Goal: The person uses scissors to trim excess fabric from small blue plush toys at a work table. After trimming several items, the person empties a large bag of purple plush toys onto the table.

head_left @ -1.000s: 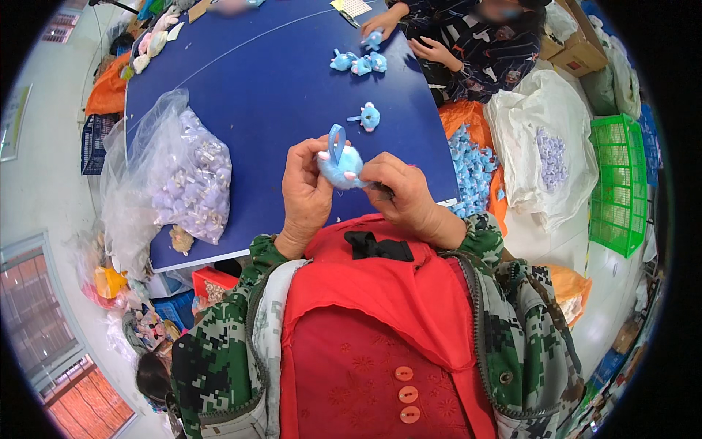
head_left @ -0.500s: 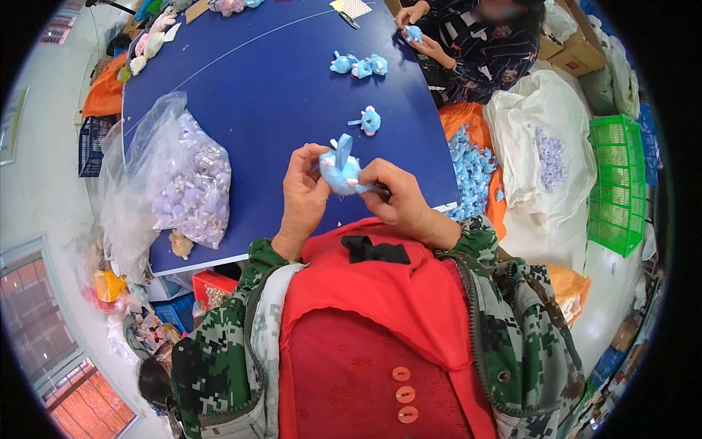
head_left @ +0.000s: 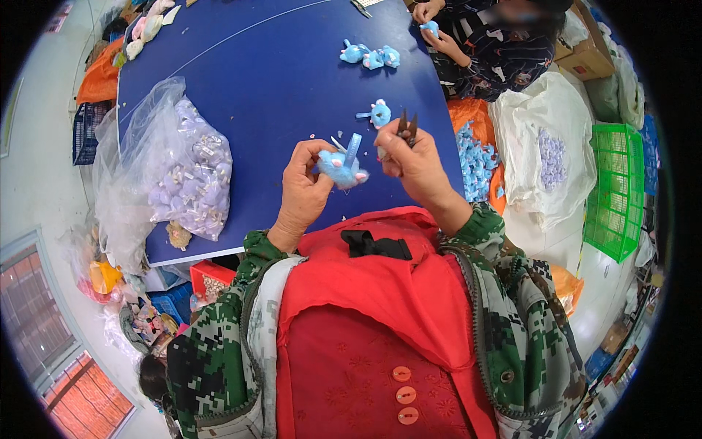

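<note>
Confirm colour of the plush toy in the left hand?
Light blue with small pink patches; the plush toy shows best in the head view, held by the left hand.

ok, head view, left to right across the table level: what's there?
Clear plastic bag of pale pieces → left hand → blue plush toy → right hand with small snips → pile of blue toys → white sack → green basket.

Both forearms reach forward, left hand (head_left: 307,186) and right hand (head_left: 409,157) curled, close together.
</note>
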{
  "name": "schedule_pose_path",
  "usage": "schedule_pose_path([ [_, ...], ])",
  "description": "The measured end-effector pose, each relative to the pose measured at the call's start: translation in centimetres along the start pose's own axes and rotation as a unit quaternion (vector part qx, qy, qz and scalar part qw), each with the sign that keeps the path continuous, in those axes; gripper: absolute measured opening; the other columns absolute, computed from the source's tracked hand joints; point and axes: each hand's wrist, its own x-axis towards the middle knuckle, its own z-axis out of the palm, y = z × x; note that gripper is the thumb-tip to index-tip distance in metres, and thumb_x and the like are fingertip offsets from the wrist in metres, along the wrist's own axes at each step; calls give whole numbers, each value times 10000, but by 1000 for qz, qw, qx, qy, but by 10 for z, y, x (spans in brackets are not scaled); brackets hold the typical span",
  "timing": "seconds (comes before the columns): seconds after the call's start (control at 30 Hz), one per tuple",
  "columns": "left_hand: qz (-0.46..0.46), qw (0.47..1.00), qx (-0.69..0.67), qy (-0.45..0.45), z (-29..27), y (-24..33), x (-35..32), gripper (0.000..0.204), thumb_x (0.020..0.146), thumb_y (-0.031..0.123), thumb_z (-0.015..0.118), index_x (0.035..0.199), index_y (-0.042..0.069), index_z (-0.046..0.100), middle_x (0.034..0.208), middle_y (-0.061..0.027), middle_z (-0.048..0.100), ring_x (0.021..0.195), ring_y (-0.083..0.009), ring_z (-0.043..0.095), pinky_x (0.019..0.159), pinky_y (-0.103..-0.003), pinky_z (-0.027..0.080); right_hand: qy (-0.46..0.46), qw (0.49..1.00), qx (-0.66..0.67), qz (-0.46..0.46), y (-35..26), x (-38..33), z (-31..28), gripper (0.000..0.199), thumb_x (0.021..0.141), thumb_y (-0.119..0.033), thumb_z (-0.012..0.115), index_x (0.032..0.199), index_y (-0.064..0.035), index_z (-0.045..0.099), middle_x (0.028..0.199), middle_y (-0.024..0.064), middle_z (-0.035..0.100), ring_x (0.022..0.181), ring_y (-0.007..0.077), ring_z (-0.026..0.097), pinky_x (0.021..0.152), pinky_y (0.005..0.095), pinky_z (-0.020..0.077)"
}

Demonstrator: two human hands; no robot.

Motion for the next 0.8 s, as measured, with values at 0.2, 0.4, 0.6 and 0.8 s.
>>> schedule_pose_path([
  [0.2, -15, 998, 63, -23, 0, -7, 5, 236, 748, -80, 458, 958, 18, 501, 944, -66, 550, 857, -125, 537, 728, -241, 465, -51, 991, -121, 17, -3, 1, 13, 197, 803, -145, 610, 923, -5, 542, 701, 6, 549, 547, 39, 465, 459, 186, 364],
  [0.4, -135, 990, 28, -19, -13, -30, 16, 538, 757, 27, 584, 1228, 81, 330, 1184, -142, 434, 895, -201, 544, 733, -307, 479, 39, 990, -136, 20, 19, 34, -16, 132, 810, -165, 595, 832, -37, 571, 636, 6, 569, 483, 37, 445, 417, 179, 333],
  [0.6, -221, 974, 33, -34, -51, -59, 0, 483, 805, 95, 565, 1246, 59, 372, 1188, -147, 456, 862, -164, 555, 662, -262, 486, 179, 951, -250, -43, 37, 131, -96, 189, 768, -197, 625, 744, -11, 600, 628, 28, 591, 468, 48, 428, 405, 216, 322],
  [0.8, -307, 951, 39, -11, -90, -66, -20, 355, 846, 150, 527, 1173, 26, 464, 1122, -89, 519, 856, -140, 555, 668, -246, 481, 256, 925, -266, -87, 8, 232, -134, 179, 762, -162, 596, 758, 15, 617, 637, 53, 613, 486, 88, 492, 442, 252, 388],
])
